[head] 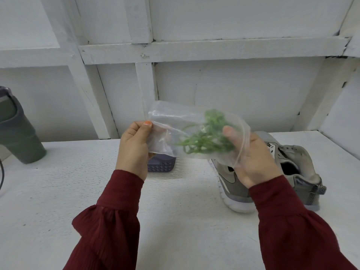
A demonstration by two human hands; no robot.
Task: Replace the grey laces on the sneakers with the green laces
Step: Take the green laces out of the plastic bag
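A clear plastic bag [175,121] hangs in the air above the white table, with a bunch of green laces [206,137] inside it. My left hand [134,147] pinches the bag's left end. My right hand [251,158] reaches into the bag's open right end, and its fingers grip the green laces; that hand is blurred. Grey sneakers [298,162] with white soles stand on the table at the right, partly hidden behind my right hand. I cannot see any laces on them.
A small dark purple basket [161,164] sits on the white table [175,211] just behind my left hand. A dark grey-green tumbler [17,129] stands at the far left by a cable. A white framed wall [214,90] closes the back.
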